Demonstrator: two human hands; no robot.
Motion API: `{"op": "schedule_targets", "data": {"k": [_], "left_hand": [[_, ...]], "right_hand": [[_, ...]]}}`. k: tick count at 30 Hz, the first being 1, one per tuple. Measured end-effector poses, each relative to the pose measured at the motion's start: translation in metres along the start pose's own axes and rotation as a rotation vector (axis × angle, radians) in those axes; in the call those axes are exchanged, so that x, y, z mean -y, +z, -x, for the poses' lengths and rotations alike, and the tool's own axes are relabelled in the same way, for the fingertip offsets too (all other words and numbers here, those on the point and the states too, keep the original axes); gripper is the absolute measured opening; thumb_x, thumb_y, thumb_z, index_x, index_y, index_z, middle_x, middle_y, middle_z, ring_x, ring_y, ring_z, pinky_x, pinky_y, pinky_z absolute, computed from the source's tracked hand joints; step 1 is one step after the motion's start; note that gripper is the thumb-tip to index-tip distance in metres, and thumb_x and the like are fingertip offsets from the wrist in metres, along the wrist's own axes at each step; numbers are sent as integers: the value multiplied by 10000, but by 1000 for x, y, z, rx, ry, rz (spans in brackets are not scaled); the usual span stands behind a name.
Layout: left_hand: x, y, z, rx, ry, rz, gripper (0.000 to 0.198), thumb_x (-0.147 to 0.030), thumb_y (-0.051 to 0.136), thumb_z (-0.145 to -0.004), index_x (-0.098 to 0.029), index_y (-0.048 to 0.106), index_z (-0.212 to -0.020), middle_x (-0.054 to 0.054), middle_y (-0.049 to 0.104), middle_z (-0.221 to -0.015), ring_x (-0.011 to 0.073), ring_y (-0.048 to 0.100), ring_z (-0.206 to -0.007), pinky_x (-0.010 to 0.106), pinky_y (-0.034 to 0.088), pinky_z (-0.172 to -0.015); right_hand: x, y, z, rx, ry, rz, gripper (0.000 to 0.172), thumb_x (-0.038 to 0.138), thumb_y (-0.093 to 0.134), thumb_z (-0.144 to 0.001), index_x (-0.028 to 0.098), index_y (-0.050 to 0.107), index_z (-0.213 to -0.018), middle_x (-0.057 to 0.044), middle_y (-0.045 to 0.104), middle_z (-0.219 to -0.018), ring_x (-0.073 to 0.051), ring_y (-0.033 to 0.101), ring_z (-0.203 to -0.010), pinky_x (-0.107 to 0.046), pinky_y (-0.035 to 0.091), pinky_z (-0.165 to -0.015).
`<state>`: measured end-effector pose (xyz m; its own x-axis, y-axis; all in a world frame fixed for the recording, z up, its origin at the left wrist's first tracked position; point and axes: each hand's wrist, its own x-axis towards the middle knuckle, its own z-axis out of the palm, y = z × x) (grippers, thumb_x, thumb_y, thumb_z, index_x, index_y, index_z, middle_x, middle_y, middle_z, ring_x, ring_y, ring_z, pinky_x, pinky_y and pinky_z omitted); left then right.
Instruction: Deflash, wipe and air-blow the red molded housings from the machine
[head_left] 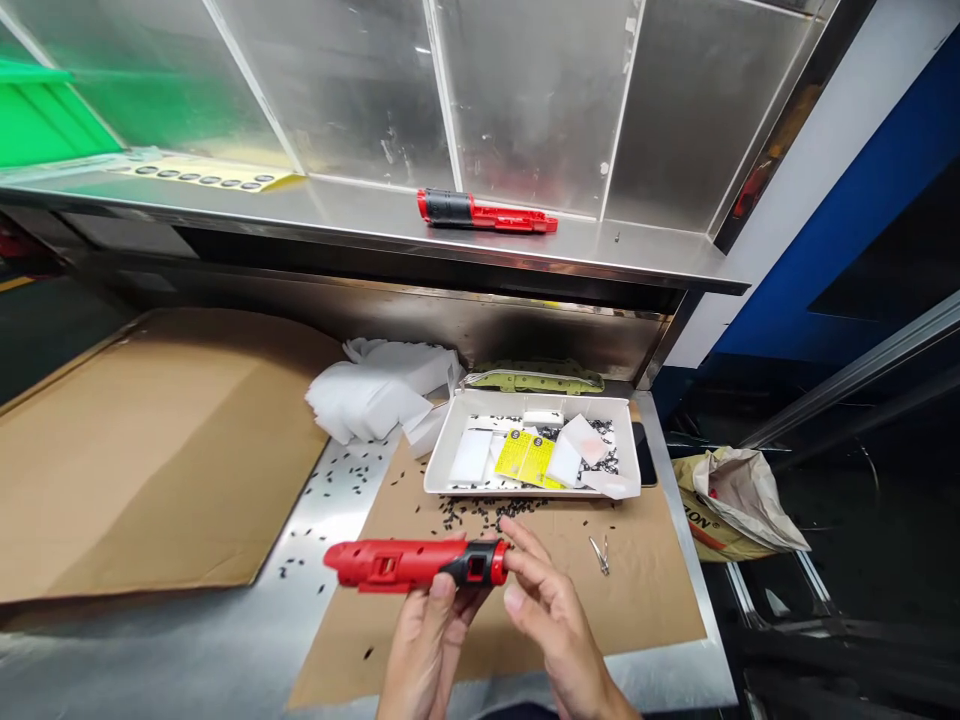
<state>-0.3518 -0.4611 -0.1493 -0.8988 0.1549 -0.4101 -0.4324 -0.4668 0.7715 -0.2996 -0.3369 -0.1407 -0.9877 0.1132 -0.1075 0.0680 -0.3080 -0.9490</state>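
Observation:
A red and black tool housing lies level in my left hand, whose thumb presses its near side below the black band. My right hand is at the housing's right end, its fingers apart and the fingertips close to or touching the red rim. Beyond the hands stands a white tray with yellow labels, white pieces and small black parts. More small black parts are scattered in front of the tray. Nail clippers lie on the brown cardboard sheet to the right.
A similar red and black housing rests on the metal shelf, with a sticker sheet further left. A large cardboard piece covers the table's left. White foam sheets adjoin the tray; a paper bag stands right.

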Motion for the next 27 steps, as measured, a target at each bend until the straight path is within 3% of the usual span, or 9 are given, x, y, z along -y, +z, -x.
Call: {"op": "schedule_targets", "data": {"k": [3, 7, 10, 13, 18, 20, 23, 26, 27], "left_hand": [[3, 0, -3, 0, -13, -16, 611, -504, 858, -635, -176, 613, -1089, 70, 776, -960, 217, 720, -902, 249, 596, -789], [1, 5, -5, -2, -41, -47, 566, -520, 846, -643, -170, 619, -1026, 66, 774, -955, 224, 714, -919, 247, 593, -775], [-2, 9, -3, -9, -70, -65, 584, -542, 853, -615, -183, 624, -1014, 50, 775, -937, 205, 712, -890, 228, 589, -744], [-4, 12, -2, -10, -98, -82, 627, -570, 859, -582, -184, 632, -1020, 52, 776, -926, 185, 707, -819, 230, 591, -715], [-2, 12, -2, 11, -115, -146, 654, -624, 818, -604, -180, 630, -1045, 88, 767, -976, 223, 702, -869, 298, 597, -757], [-1, 12, -3, 23, -100, -195, 678, -655, 794, -610, -174, 627, -1058, 107, 765, -959, 265, 701, -905, 352, 593, -798], [-7, 14, -7, 42, -12, -313, 617, -675, 727, -671, -182, 653, -1034, 127, 752, -1005, 310, 676, -1010, 414, 543, -917], [-23, 20, -17, 39, 190, -518, 502, -612, 774, -647, -209, 720, -943, 103, 720, -1107, 303, 566, -1194, 333, 358, -1097], [-30, 22, -21, 42, 267, -596, 467, -570, 810, -617, -221, 739, -918, 90, 714, -1118, 299, 529, -1229, 286, 301, -1113]], "right_hand": [[0, 1, 2, 55, 14, -51, 627, 654, 594, -825, 280, 599, -1328, -58, 301, -1593, -287, 203, -1489, -488, 161, -1209], [5, -4, 2, 75, -96, 311, 620, 698, 508, -848, 303, 607, -1315, -38, 241, -1616, -313, 45, -1511, -579, 92, -1196], [6, -10, 0, 97, -206, 647, 526, 570, 578, -857, 316, 595, -1317, -17, 196, -1628, -331, -15, -1508, -616, 110, -1183], [5, -17, -3, 95, -290, 942, 542, 367, 728, -770, 310, 597, -1293, -31, 170, -1629, -353, -16, -1502, -638, 104, -1173], [6, -22, -6, 67, -412, 1135, 546, 296, 788, -700, 325, 612, -1217, -51, 140, -1630, -396, 4, -1491, -719, 25, -1129], [4, -22, -4, 23, -450, 1121, 544, 256, 786, -685, 308, 616, -1199, -62, 173, -1623, -398, 32, -1490, -717, 28, -1131], [-1, -28, 0, -52, -460, 973, 514, 222, 750, -709, 284, 615, -1202, -68, 320, -1575, -345, 162, -1484, -620, 167, -1168], [-8, -47, 0, -277, -356, 809, 94, 279, 626, -853, 237, 676, -921, -85, 555, -1393, -282, 420, -1372, -474, 353, -1118], [-11, -57, -1, -364, -307, 805, 121, 294, 577, -891, 228, 660, -832, -93, 602, -1323, -266, 499, -1303, -437, 402, -1077]]}}
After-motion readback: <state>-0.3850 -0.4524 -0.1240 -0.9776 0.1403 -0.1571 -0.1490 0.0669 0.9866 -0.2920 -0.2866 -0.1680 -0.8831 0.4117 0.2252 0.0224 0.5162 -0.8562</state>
